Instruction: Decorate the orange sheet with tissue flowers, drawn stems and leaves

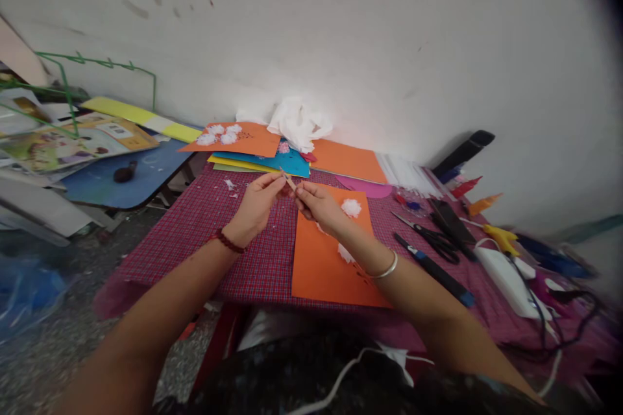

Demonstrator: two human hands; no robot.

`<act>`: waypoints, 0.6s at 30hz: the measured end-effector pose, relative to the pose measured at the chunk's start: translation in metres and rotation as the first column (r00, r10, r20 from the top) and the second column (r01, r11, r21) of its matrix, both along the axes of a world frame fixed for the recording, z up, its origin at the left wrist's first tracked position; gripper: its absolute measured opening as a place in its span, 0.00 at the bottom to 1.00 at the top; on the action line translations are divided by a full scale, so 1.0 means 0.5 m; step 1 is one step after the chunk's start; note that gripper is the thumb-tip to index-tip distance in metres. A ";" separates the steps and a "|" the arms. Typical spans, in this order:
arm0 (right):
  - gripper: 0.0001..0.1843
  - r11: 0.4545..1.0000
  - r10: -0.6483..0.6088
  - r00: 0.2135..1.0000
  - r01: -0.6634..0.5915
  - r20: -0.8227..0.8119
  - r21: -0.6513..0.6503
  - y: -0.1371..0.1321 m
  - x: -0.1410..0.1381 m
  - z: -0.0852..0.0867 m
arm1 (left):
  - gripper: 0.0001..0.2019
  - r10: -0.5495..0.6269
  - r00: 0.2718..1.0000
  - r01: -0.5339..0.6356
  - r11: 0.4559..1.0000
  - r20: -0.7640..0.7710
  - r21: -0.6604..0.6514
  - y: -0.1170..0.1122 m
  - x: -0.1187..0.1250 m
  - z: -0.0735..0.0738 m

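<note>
In the middle of the view both hands meet just above the near orange sheet (316, 272). My right hand (318, 204) is closed on a short, thin, pale stick (290, 182) with a narrow, darker tip; its exact kind is too small to make out. At the tip end, the fingers of my left hand (257, 204) are pinched together; they touch the tip or something tiny there. White fluffy paper flowers (351, 208) lie on the orange sheet, partly covered by my right forearm. Small white scraps (230, 185) are scattered to the left on the checked cloth (195, 240).
Scissors (428, 233), a blue-and-black cutter (433, 269), a yellow glue gun (501, 238) and a white power strip (506, 279) with cables lie at right. Behind are coloured sheets (263, 162) and a crumpled white bag (296, 123) against the wall. A blue table (141, 172) stands at left.
</note>
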State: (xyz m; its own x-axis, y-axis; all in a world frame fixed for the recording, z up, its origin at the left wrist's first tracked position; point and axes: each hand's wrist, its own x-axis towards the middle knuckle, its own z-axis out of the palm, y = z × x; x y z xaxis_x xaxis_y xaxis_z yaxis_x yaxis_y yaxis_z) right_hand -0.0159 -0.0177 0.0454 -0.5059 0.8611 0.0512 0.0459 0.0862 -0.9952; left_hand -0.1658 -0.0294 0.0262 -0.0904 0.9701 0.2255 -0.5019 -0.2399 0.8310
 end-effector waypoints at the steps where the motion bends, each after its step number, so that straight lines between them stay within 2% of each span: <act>1: 0.13 1.000 -0.010 1.000 0.010 0.023 0.011 0.000 0.004 0.000 | 0.12 0.011 1.000 -0.011 1.000 0.005 -0.006 -0.001 -0.004 0.003; 11: 0.10 0.960 -0.125 0.957 0.051 0.260 0.277 0.005 0.033 -0.018 | 0.10 0.053 0.998 -0.055 0.996 -0.036 -0.066 -0.005 -0.010 0.013; 18: 0.10 0.948 -0.120 0.947 0.020 0.297 0.318 0.004 0.036 -0.010 | 0.09 0.076 0.994 -0.082 0.994 -0.082 -0.067 0.002 -0.015 0.013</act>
